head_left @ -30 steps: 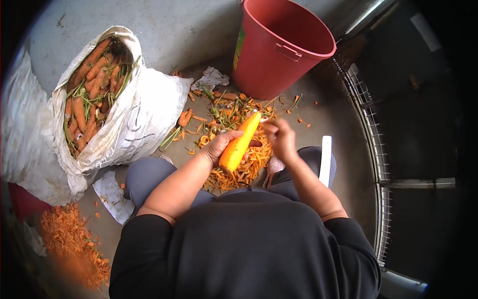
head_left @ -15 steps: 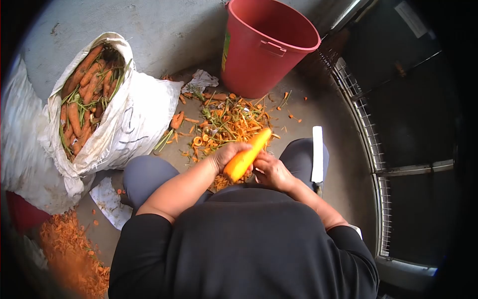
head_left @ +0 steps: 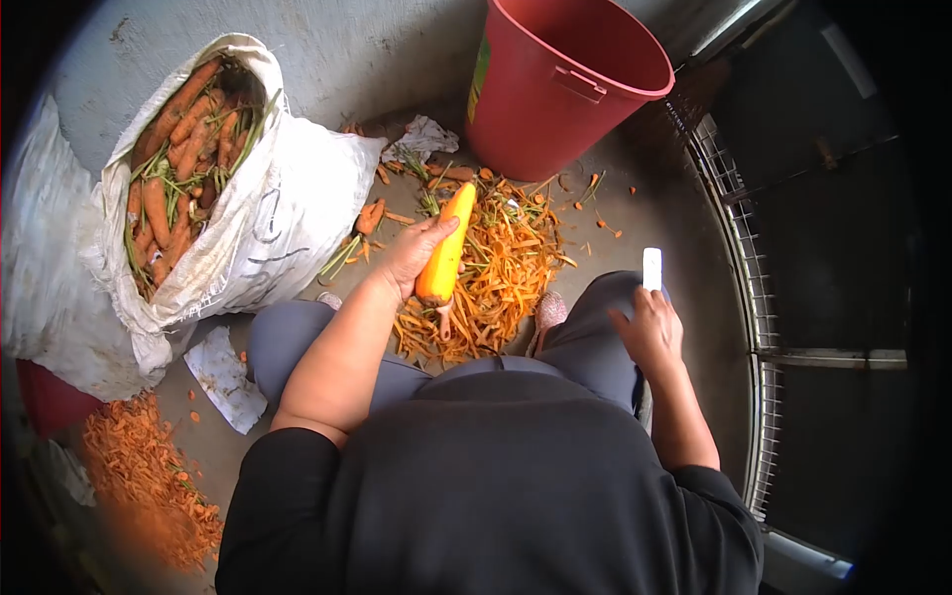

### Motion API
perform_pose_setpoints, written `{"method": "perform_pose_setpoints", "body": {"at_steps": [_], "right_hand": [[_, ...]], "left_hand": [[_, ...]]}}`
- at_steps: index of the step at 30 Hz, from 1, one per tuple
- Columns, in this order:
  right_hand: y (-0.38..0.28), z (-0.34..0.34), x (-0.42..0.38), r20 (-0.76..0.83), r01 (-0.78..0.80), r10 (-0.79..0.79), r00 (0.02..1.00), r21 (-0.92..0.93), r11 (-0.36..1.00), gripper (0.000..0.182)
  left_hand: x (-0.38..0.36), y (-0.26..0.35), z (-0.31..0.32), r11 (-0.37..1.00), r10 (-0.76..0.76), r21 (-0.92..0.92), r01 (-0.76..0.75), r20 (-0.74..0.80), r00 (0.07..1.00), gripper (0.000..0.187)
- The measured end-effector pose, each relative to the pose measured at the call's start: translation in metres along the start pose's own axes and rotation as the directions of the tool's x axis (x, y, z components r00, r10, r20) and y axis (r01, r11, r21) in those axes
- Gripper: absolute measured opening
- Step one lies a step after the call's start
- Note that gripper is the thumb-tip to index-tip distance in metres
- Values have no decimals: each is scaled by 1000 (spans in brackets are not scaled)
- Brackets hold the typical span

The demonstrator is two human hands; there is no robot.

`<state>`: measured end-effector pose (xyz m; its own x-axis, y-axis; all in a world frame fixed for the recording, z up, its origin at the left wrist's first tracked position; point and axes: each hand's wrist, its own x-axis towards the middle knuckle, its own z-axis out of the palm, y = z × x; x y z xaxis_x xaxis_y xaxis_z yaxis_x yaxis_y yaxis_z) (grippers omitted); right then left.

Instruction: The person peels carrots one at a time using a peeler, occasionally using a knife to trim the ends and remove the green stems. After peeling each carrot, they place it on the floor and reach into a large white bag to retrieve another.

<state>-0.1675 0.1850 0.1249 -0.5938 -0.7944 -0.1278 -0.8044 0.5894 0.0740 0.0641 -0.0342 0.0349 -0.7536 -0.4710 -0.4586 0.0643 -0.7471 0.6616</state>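
Note:
A smooth, bright orange-yellow peeled carrot is gripped in my left hand, slanting with its narrow tip away from me, over the pile of peelings. A finger shows below its thick end. On the right, my right hand is at the near end of a white strip-like object resting over my right knee. Its fingers are closed on that object, with the thumb apart to the left.
A white sack full of unpeeled carrots stands at the left. Beyond the peelings is a red bucket. Shredded orange peelings lie at the lower left, near a white paper. A metal rack runs along the right.
My hands have separated. The left has moved away from my body with the carrot; the right has left the carrot and gone right to the white object. The view has shifted slightly.

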Motion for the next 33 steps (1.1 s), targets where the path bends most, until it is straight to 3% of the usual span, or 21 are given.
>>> {"method": "perform_pose_setpoints", "body": {"at_steps": [2,4,9,12,14,15,16,18,19,21,23,25,29,33], "right_hand": [[20,3,-16,196,-143,156,968,-83,986,45],[31,4,-27,235,-183,185,954,-31,983,52],[62,19,-41,224,-331,293,930,161,930,69],[92,38,-42,348,-400,277,896,358,844,50],[108,49,-36,484,-482,197,853,582,655,36],[93,25,-30,593,-596,161,789,676,433,29],[93,20,-24,621,-605,-1,784,764,224,31],[78,22,-9,486,-526,-235,842,835,-160,39],[59,21,-2,337,-401,-279,899,891,-214,45],[28,20,21,285,-353,-341,896,922,-157,41],[-2,22,50,463,-498,-298,835,866,-50,31],[-22,40,76,504,-561,-408,761,827,-26,27],[-65,71,101,371,-395,-536,758,916,75,39],[-91,82,105,290,-204,-521,803,955,217,53]], "left_hand": [[5,-2,-5,1000,3,11,-3,-3,1000,43],[7,-1,-4,998,27,63,-25,-28,999,43],[11,-4,7,996,-5,90,-7,140,990,36],[11,-10,14,986,-1,166,-32,195,981,36],[6,-8,20,953,42,286,-104,214,976,41],[4,-7,22,935,54,332,-128,224,973,43],[1,-5,25,913,66,377,-155,237,969,46],[-3,-2,29,889,84,418,-186,250,965,51],[-3,-2,28,867,108,446,-221,265,958,52],[-1,-3,24,837,140,478,-267,285,948,54],[-1,-4,22,831,155,477,-284,292,944,56],[0,-5,17,794,173,530,-298,272,947,59],[10,-17,-1,616,274,690,-380,264,925,60],[16,-23,-9,649,171,701,-295,243,955,59]]}}
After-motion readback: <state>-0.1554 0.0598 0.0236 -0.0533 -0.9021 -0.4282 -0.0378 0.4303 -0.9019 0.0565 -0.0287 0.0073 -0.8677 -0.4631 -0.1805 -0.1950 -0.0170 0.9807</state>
